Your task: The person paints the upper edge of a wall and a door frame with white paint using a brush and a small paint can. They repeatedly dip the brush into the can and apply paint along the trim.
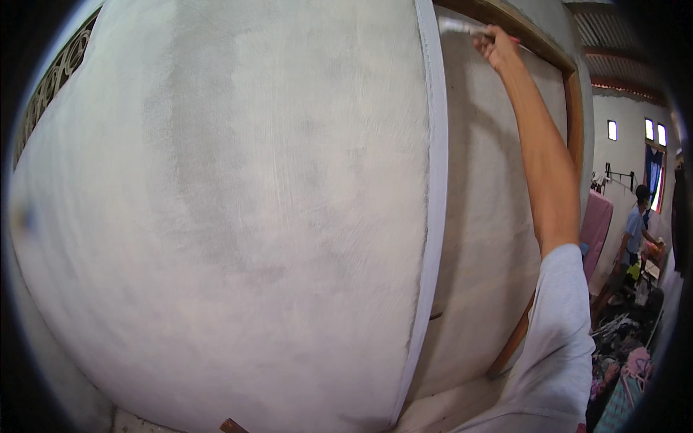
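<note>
My right hand (496,47) is raised high at the upper right, its fingers closed around the handle of a paintbrush (464,27). The pale, blurred brush head points left, close to the top of the white-painted edge strip (437,162) of the wall. A broad wall (303,189) with patchy whitish paint over grey fills the middle and left. Right of its edge lies a recessed pale panel (487,216) inside a brown wooden frame (573,108). My left hand is out of view.
A co-worker (633,233) in a light blue shirt stands in the room at the far right, near a pink mattress-like item (598,224). Piled clothes and household things (636,368) lie at the lower right. A piece of wood (233,426) sticks up at the bottom edge.
</note>
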